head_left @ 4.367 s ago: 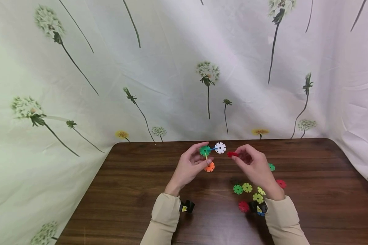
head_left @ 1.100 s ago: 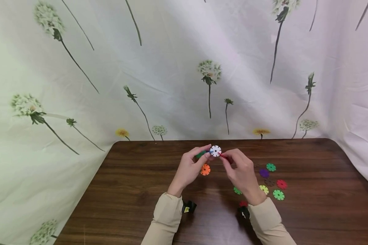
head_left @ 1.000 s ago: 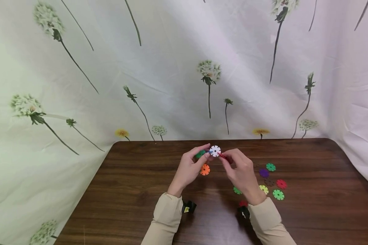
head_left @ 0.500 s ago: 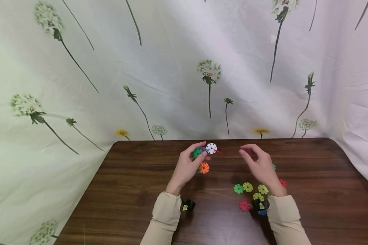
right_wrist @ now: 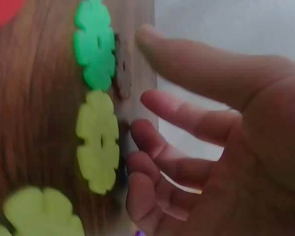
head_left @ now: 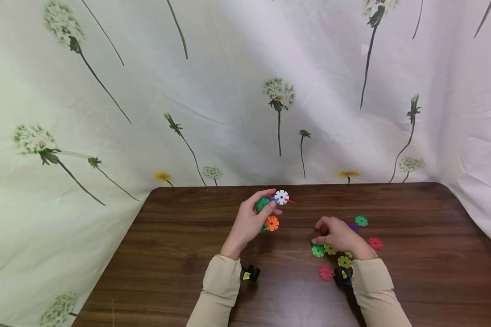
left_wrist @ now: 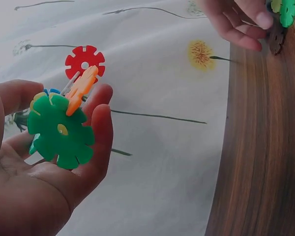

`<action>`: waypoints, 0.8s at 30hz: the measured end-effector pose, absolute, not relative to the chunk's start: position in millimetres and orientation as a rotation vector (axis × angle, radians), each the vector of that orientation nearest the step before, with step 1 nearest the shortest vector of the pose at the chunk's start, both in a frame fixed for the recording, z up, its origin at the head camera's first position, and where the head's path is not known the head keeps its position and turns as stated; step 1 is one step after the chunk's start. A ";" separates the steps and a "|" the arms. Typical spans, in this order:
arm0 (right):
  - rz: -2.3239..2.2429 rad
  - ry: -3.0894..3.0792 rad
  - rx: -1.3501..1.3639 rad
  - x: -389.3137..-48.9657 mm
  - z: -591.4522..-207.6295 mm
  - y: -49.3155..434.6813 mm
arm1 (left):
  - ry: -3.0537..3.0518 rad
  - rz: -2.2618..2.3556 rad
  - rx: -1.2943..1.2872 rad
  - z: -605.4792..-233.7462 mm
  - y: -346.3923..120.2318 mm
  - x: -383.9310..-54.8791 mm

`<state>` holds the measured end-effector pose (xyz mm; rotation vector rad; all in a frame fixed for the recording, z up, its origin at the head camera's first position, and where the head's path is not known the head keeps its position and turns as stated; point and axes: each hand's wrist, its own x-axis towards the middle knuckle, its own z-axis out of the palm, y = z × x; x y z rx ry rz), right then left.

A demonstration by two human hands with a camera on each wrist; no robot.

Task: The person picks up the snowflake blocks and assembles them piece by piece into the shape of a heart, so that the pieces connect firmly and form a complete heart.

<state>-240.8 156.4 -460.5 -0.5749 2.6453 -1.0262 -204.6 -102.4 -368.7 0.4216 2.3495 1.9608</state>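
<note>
My left hand [head_left: 247, 222] holds up a chain of slotted plastic snowflake discs. In the head view a white disc [head_left: 281, 197], a thin red edge, a green disc [head_left: 263, 204] and an orange disc [head_left: 272, 223] show. The left wrist view has a green disc [left_wrist: 61, 130] in front, the orange disc [left_wrist: 82, 90] edge-on and the red disc [left_wrist: 85, 65] behind. Low over the table, my right hand [head_left: 338, 234] reaches toward a dark brown disc [right_wrist: 123, 69]. Thumb and fingers are spread, with a gap to that disc in the right wrist view.
Beside the right hand lie a bright green disc [head_left: 318, 250], several yellow-green discs [head_left: 344, 261] and a red disc [head_left: 325, 273]. Farther right are another green disc [head_left: 361, 221], a red disc [head_left: 375, 243] and a partly covered purple disc [head_left: 353, 227]. A patterned cloth [head_left: 229, 113] hangs behind the wooden table [head_left: 167, 254].
The red disc, first pinched by my right hand, was joined to the white disc and let go. My right hand then moved right and down toward the loose discs. The left hand stayed nearly still.
</note>
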 end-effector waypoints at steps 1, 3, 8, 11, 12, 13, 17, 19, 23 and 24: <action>-1.011 2.656 -0.567 -240.2 -460.3 154.7 | 2.346 1.964 0.424 -368.6 -102.4 -204.7; -0.985 2.683 -0.561 -239.2 -460.0 152.0 | 2.345 1.964 0.430 -368.7 -102.3 -204.6; -0.936 2.732 -0.531 -238.3 -459.4 148.0 | 2.353 1.957 0.430 -368.6 -102.4 -204.4; -0.927 2.731 -0.499 -238.1 -460.0 146.3 | 2.350 1.953 0.427 -371.5 -103.0 -206.8; -0.927 2.725 -0.486 -238.0 -460.3 145.8 | 2.347 1.951 0.425 -374.6 -103.5 -209.0; -0.927 2.718 -0.475 -237.9 -460.6 145.3 | 2.345 1.953 0.424 -378.0 -103.9 -211.2; -0.939 2.699 -0.438 -238.0 -460.9 144.3 | 2.337 1.965 0.420 -393.0 -105.7 -220.2; -0.945 2.695 -0.428 -237.8 -460.9 144.0 | 2.334 1.980 0.432 -395.8 -105.8 -221.5; -0.951 2.690 -0.399 -237.1 -461.1 143.2 | 2.332 2.005 0.456 -398.3 -105.7 -222.5; -0.950 2.689 -0.393 -236.9 -461.3 143.1 | 2.333 2.010 0.459 -398.5 -105.6 -222.5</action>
